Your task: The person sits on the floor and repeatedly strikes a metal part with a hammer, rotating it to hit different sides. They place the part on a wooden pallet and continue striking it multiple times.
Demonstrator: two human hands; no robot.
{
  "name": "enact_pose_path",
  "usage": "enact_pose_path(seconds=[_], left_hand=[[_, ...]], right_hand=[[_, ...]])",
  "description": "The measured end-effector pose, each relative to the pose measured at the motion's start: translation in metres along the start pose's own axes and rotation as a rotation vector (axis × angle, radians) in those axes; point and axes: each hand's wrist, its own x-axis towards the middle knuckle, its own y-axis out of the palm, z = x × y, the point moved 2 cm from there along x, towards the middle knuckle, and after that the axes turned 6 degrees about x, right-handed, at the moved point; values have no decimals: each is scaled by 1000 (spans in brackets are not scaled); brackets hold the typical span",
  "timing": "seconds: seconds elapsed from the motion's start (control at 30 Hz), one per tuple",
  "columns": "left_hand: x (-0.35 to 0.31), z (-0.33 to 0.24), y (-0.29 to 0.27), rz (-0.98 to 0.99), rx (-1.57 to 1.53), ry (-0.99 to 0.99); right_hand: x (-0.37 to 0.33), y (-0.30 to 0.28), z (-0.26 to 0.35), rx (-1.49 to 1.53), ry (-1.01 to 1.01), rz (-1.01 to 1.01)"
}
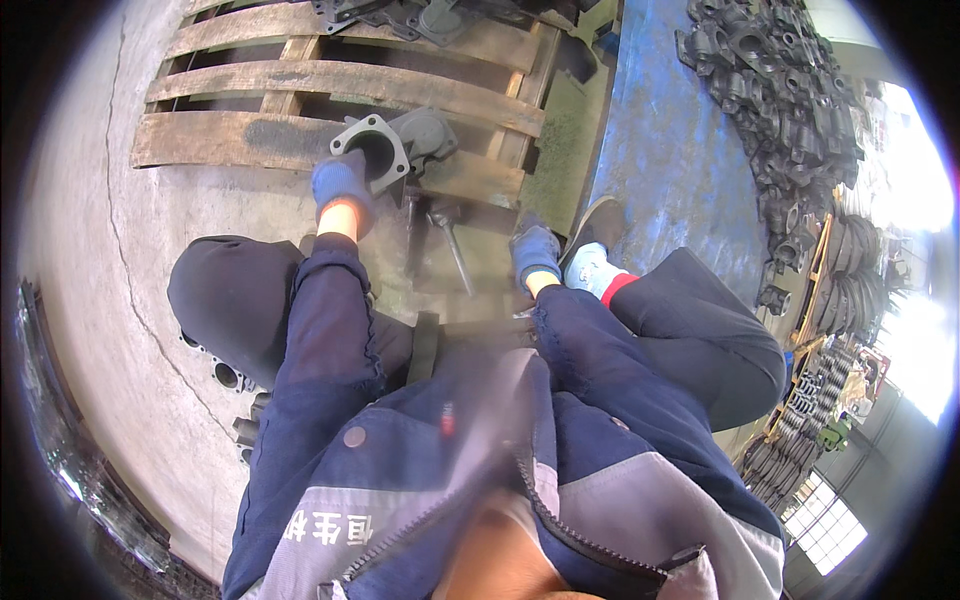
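Note:
My left hand point(343, 187), in a blue knitted glove, grips the near-left edge of a grey metal casting point(399, 151). A square flange with corner holes and a wide round bore faces up on this part. The casting is tilted at the near edge of a wooden pallet point(225, 138), against another dark casting point(430, 132). My right hand point(536, 250), also gloved in blue, hangs low beside my right shoe point(597, 222). Its fingers are too unclear to tell whether they hold anything. Between my hands is a hammer point(457, 248), its handle slanting toward me.
More dark castings point(435, 18) lie on the pallet's far side. On the right, a blue metal sheet point(665, 140) runs beside a large heap of castings point(775, 95). Several castings point(228, 375) sit on the floor by my left knee. Stacked parts point(850, 270) stand farther right.

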Motion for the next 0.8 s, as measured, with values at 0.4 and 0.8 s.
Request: enact_pose_path(seconds=[0.4,0.8], left_hand=[[-31,-50,-49,163,539,160],[-7,-10,-8,-7,65,-3]], right_hand=[[9,16,37,20,23,32],[-7,-5,37,-229,-103,134]])
